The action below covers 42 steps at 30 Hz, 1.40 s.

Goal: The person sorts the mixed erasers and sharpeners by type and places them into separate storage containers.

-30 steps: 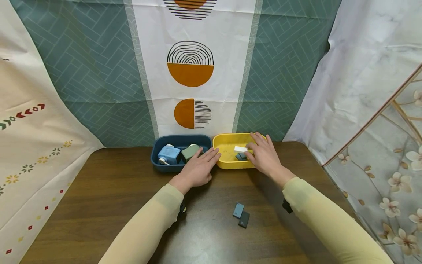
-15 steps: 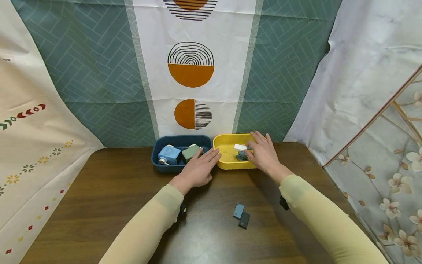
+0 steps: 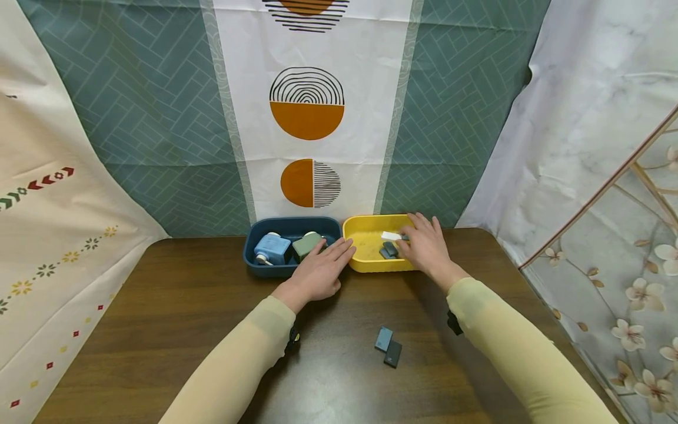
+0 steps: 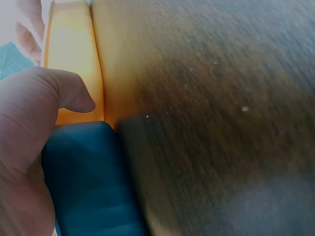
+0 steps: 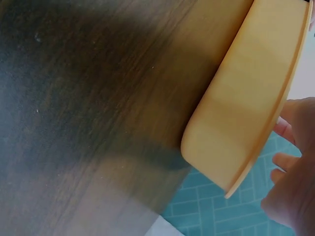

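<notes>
In the head view, my left hand (image 3: 319, 272) lies with fairly straight fingers across the adjoining ends of a dark blue bin (image 3: 291, 271) and a yellow bin (image 3: 378, 266). Its thumb shows over the bins' corner in the left wrist view. My right hand (image 3: 425, 242) reaches into the yellow bin's right side. Its thumb and index finger are at a small white block (image 3: 391, 235) and a dark piece beside it; whether they pinch either is unclear. Dark grey-blue blocks (image 3: 389, 250) lie below the white one. The right wrist view shows this bin's outer wall (image 5: 241, 103).
The blue bin holds a light blue bottle-like container (image 3: 272, 248) and a green one (image 3: 306, 244). On the brown table (image 3: 185, 318) lie a blue-grey flat block (image 3: 384, 339) and a black one (image 3: 392, 354). A patterned cloth (image 3: 312, 176) hangs behind the bins.
My right hand dips slightly toward the near side of the yellow bin, then shifts right. The white block has moved a little right, and more of the dark blocks shows. My left hand stays put.
</notes>
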{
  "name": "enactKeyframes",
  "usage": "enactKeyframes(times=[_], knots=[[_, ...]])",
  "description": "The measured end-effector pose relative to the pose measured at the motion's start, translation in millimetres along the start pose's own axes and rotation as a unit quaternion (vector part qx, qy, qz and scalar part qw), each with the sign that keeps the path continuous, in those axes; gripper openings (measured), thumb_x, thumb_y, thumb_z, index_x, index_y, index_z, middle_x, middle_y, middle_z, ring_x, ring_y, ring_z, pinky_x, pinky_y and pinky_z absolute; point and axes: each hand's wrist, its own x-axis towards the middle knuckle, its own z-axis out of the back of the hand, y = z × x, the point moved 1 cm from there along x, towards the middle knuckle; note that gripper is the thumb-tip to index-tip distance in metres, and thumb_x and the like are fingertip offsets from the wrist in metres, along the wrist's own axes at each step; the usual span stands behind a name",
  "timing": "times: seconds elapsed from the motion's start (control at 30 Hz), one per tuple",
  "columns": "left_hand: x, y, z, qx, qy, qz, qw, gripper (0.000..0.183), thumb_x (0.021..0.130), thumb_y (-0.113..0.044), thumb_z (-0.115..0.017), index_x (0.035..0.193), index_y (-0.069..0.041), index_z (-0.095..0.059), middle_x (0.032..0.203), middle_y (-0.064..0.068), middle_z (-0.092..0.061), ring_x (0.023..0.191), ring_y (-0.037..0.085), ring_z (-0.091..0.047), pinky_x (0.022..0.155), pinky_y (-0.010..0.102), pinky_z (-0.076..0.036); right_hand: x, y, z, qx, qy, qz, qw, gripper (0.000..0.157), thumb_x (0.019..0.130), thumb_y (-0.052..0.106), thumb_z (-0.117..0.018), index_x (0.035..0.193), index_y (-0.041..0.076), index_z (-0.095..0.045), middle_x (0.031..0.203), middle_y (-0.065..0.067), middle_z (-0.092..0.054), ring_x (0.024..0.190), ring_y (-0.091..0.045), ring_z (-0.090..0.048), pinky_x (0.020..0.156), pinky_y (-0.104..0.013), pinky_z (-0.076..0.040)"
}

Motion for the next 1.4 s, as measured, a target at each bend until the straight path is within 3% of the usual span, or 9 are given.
enactKeyframes(times=[0.27,0.5,1.4], knots=[[0.2,-1.3,0.4,0.001,0.002,0.001,1.0,0.086,0.105,-0.02,-0.073,0.177,-0.016,-0.026,0.185,0.001,-0.016,0.17,0.019,-0.01,0.137,0.052,-0.008,-2,-7,-1.8,-0.007,0.018,-0.022,1.0,0.029,0.111,0.026,-0.066,0.124,0.002,-0.075,0.169,-0.026,-0.044,0.163,-0.045,-0.028,0.133,-0.068,-0.006],[0.1,-1.9,0.8,0.001,0.003,0.001,1.0,0.086,0.105,-0.02,-0.073,0.177,-0.017,-0.026,0.185,0.001,-0.016,0.17,0.019,-0.01,0.137,0.052,-0.009,-6,-4,1.3,0.001,0.017,-0.023,1.0,0.036,0.112,0.028,-0.065,0.136,0.002,-0.072,0.169,-0.025,-0.044,0.162,-0.044,-0.03,0.133,-0.067,-0.006],[0.6,0.3,-0.3,0.003,0.009,0.003,0.9999,0.087,0.106,-0.022,-0.072,0.178,-0.017,-0.024,0.185,0.0,-0.014,0.17,0.019,-0.008,0.137,0.052,-0.008,-45,2,10.2,0.005,-0.032,0.057,0.998,0.042,0.106,0.027,-0.077,0.138,0.001,-0.073,0.164,-0.023,-0.051,0.154,-0.043,-0.043,0.131,-0.069,-0.017]])
